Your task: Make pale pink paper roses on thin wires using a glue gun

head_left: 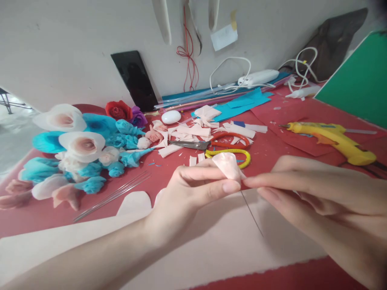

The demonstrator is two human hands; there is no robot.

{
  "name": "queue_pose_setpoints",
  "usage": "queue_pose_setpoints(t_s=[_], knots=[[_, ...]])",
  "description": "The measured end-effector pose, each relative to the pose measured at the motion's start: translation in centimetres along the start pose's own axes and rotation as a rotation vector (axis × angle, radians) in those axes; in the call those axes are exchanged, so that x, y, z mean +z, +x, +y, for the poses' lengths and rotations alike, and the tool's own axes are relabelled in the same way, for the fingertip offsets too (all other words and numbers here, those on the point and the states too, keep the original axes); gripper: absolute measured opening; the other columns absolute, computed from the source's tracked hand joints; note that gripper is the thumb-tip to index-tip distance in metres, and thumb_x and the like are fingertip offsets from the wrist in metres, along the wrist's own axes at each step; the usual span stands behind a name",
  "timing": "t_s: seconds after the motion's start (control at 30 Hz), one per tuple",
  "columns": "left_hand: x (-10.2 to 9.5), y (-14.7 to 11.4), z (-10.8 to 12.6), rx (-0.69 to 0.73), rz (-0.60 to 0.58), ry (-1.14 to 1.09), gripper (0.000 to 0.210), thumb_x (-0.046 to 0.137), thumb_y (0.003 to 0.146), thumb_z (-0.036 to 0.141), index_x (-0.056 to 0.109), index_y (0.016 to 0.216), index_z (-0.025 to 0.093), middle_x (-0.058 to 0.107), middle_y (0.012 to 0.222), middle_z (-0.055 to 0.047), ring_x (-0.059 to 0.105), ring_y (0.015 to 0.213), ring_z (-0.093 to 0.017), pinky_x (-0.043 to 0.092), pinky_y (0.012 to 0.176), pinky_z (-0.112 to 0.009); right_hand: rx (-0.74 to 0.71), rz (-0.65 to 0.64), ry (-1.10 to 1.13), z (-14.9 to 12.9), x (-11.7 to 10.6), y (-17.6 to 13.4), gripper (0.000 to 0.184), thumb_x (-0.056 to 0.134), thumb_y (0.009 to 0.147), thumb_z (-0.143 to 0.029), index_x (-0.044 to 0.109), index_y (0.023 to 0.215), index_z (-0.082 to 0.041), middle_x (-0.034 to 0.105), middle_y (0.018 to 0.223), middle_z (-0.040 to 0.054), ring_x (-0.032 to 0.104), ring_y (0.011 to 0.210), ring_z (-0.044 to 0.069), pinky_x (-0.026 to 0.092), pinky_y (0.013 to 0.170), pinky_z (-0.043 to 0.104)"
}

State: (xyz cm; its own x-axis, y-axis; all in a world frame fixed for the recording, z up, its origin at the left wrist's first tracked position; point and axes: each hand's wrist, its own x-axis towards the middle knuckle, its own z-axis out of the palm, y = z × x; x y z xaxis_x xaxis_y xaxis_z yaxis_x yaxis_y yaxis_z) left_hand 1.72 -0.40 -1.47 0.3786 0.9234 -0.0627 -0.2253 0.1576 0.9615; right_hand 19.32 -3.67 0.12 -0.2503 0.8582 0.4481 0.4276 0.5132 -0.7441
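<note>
1. Pale pink cone-shaped paper bud (226, 164) sits in the left hand (189, 189), raised above the table in the middle of the view, its flared end tipped up and leftward.
2. A thin dark straight wire (252, 215) runs from the bud's base down and to the right, towards the wearer. Its lower end is free, so bud and wire make one slanting long axis between the hands.
3. The left hand is nearly closed, thumb and fingers pinching the bud at its base from the left.
4. The right hand (317, 193) lies just to the right. Its index fingertip is at the paper's right edge, the thumb slightly below and a little apart; I cannot tell whether they grip any paper. The wire passes to the left of that thumb, apart from it.
5. The key relation, I judge, is at the bud's base: the left hand is nearer and bears the hold, while the right reaches only the loose edge.
6. Beneath both hands spreads a broad pale pink paper sheet (217, 245).
7. Beyond the bud lie steel scissors with one red and one yellow handle (201, 145), then crumpled pale pink paper scraps (195, 131); a yellow glue gun (340, 141) rests farther right.
</note>
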Motion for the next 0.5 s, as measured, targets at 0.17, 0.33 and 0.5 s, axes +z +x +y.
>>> queue_pose_setpoints(t_s=[0.17, 0.33, 0.5], knots=[[0.00, -0.37, -0.41, 0.048, -0.035, -0.012, 0.014, 0.069, 0.073, 0.034, 0.074, 0.071, 0.021, 0.064, 0.076, -0.003, 0.057, 0.086, -0.021, 0.045, 0.077, -0.032, 0.008, -0.009, -0.023, 0.07, 0.11, 0.12, 0.011, 0.055, 0.086, -0.019, 0.062, 0.085, -0.028, 0.054, 0.067, -0.0047, 0.047, 0.053, 0.005, 0.034, 0.042, 0.013], [0.01, -0.49, -0.63, 0.084, -0.143, -0.089, 0.009, 0.066, 0.077, 0.023, 0.074, 0.072, 0.023, 0.060, 0.081, 0.002, 0.053, 0.086, -0.010, 0.044, 0.078, -0.017, 0.006, -0.001, -0.054, 0.28, 0.26, 0.31, 0.009, 0.055, 0.086, -0.020, 0.061, 0.083, -0.027, 0.054, 0.065, -0.0052, 0.046, 0.052, 0.004, 0.034, 0.041, 0.011], [0.13, -0.45, -0.70, 0.108, -0.159, -0.152, 0.010, 0.066, 0.078, 0.019, 0.074, 0.073, 0.023, 0.058, 0.078, 0.004, 0.051, 0.084, -0.008, 0.043, 0.078, -0.013, 0.116, -0.006, 0.043, 0.32, 0.36, 0.31, 0.011, 0.059, 0.083, -0.022, 0.065, 0.080, -0.030, 0.059, 0.071, -0.0068, 0.049, 0.051, 0.003, 0.036, 0.039, 0.009]])
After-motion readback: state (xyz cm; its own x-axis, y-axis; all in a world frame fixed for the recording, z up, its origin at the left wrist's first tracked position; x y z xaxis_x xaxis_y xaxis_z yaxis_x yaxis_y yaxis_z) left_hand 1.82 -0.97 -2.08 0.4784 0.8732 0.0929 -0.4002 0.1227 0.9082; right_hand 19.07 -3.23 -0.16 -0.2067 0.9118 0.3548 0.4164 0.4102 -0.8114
